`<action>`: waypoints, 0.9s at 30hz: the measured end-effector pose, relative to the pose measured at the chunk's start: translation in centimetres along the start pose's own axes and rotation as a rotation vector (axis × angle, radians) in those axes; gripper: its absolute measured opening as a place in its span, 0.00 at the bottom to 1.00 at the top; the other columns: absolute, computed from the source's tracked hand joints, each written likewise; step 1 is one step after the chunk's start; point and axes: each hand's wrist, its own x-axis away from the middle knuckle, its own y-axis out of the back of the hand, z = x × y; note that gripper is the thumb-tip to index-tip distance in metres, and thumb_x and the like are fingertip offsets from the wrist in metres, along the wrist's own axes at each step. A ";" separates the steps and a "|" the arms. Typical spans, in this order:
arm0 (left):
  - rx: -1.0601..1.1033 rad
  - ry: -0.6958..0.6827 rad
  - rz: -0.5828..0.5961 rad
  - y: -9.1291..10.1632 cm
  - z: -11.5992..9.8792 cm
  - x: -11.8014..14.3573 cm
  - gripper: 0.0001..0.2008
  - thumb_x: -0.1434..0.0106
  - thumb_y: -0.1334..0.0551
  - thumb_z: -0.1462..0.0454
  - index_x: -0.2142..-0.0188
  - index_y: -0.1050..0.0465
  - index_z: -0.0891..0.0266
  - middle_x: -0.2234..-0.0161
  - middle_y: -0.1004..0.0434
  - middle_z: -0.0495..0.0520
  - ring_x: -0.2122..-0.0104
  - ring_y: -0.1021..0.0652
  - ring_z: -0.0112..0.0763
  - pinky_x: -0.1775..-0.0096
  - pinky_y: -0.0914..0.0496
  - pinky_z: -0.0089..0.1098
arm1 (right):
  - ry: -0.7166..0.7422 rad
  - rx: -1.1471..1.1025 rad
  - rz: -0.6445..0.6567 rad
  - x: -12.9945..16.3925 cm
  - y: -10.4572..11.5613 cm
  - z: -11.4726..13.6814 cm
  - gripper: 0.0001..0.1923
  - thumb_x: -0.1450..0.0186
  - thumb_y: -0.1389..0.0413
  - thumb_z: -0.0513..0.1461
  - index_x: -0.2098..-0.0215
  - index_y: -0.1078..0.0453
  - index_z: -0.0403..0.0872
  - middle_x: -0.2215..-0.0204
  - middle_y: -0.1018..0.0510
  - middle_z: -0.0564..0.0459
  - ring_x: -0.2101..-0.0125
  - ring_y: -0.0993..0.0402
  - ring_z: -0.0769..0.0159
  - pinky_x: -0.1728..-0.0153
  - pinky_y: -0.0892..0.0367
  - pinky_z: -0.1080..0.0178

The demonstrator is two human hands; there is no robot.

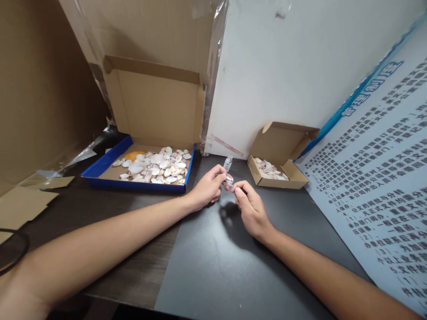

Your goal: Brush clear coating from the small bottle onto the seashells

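Note:
My left hand (209,187) is closed, pinching a small reddish-white seashell (228,179) between thumb and fingers. Just to its right, my right hand (251,205) has thumb and forefinger pressed together close to the shell's edge. Whatever sits in that right pinch is too small to make out. Behind the shell stands a small clear bottle (228,163), its lower part partly covered by my left hand. Both hands are above a dark grey mat (213,271).
At the left, a blue-edged open cardboard box (133,184) holds many pale shells (156,166) and an orange one (135,155). A smaller open box (296,175) with shells is at the back right. A printed board (373,178) leans along the right side. Cardboard pieces (26,206) lie left.

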 end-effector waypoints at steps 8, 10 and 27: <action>0.008 0.023 -0.012 -0.1 -0.2 0.1 0.04 0.35 0.47 0.62 0.67 0.43 0.57 0.78 0.33 0.40 0.92 0.46 0.15 0.90 0.51 0.18 | 0.057 0.031 0.068 0.4 0.2 0.7 0.04 0.34 0.52 0.37 0.61 0.38 0.48 0.77 0.39 0.60 0.78 0.44 0.72 0.75 0.44 0.67; 0.003 0.020 -0.021 0.0 -0.2 0.1 0.04 0.34 0.48 0.62 0.67 0.42 0.57 0.77 0.33 0.41 0.92 0.45 0.15 0.90 0.50 0.18 | 0.013 0.031 0.128 0.4 0.1 0.6 0.07 0.31 0.52 0.41 0.58 0.37 0.47 0.80 0.39 0.62 0.81 0.44 0.72 0.78 0.46 0.68; -0.002 0.009 -0.020 -0.1 -0.1 0.1 0.05 0.34 0.48 0.63 0.68 0.42 0.57 0.77 0.33 0.41 0.92 0.44 0.15 0.90 0.50 0.19 | 0.050 0.019 0.073 0.7 0.0 0.3 0.08 0.29 0.53 0.44 0.62 0.41 0.49 0.79 0.40 0.62 0.81 0.45 0.73 0.78 0.46 0.69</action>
